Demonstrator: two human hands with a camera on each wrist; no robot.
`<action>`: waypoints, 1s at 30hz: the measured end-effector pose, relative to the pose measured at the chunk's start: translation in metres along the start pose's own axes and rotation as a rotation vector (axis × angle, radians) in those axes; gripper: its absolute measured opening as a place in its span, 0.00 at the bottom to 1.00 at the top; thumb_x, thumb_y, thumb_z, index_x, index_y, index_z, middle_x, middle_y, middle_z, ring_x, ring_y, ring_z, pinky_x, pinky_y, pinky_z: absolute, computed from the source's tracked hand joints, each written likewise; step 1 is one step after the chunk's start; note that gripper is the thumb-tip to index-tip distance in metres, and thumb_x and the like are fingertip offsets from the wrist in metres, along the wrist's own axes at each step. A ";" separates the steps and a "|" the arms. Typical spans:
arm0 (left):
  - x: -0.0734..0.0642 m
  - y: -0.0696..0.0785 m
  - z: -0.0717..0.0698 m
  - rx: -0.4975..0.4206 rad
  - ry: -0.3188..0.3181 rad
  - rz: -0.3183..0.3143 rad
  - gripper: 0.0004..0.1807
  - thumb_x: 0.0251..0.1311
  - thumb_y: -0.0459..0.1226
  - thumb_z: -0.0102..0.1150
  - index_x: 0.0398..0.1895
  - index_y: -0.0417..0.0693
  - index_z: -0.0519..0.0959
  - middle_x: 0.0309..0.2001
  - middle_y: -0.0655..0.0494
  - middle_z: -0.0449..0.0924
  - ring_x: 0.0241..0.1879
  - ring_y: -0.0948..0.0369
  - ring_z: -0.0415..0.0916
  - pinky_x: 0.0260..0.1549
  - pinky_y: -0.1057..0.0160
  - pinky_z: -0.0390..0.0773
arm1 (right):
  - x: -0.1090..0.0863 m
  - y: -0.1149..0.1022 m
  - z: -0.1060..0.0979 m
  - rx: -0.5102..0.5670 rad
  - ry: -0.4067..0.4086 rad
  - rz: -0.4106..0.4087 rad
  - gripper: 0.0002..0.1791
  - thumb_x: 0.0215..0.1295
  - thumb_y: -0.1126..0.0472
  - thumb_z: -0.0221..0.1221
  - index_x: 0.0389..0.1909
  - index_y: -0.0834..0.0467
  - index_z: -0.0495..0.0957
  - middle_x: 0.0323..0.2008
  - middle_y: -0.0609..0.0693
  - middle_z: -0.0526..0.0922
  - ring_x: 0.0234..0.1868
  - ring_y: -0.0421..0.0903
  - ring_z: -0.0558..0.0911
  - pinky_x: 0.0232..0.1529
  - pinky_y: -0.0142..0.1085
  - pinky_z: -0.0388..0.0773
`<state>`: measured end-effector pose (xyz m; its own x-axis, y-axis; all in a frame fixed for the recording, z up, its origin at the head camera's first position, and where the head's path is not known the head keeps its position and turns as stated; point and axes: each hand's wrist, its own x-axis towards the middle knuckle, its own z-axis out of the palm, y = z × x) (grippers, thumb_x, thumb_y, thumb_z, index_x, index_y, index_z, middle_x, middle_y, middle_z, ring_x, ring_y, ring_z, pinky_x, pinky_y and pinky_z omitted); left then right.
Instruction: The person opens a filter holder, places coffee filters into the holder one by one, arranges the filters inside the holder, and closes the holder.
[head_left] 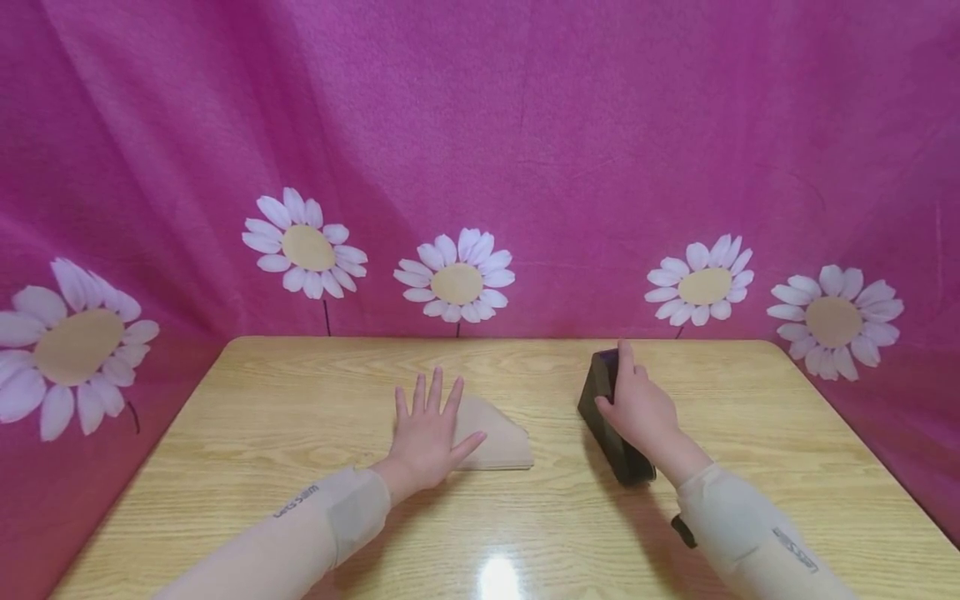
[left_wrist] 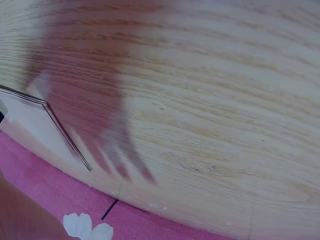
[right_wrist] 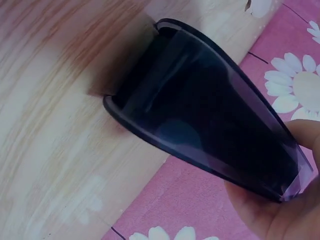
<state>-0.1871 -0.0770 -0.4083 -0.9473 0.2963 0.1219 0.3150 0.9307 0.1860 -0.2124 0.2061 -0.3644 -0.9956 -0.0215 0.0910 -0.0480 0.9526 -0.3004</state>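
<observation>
Right hand gripping dark holder, left hand flat on paper stack

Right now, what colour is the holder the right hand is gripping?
The holder is dark translucent purple, nearly black; the right wrist view shows it best.

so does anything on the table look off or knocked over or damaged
Nothing stands out. The left hand rests flat on a neat stack of brown paper filters, edges aligned. The right hand holds the dark holder tilted on the wooden table; no spill or damage shows.
</observation>
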 end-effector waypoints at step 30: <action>0.004 -0.001 0.001 0.004 0.005 -0.008 0.44 0.61 0.63 0.41 0.73 0.47 0.51 0.74 0.40 0.40 0.72 0.40 0.36 0.64 0.33 0.38 | -0.025 0.002 -0.029 0.177 -0.468 -0.425 0.31 0.42 0.61 0.72 0.50 0.61 0.71 0.34 0.45 0.78 0.33 0.39 0.75 0.36 0.35 0.73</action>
<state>-0.1912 -0.0763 -0.4092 -0.9494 0.2877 0.1258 0.3072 0.9338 0.1832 -0.1850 0.2174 -0.3400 -0.8147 -0.5531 -0.1742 -0.4181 0.7684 -0.4846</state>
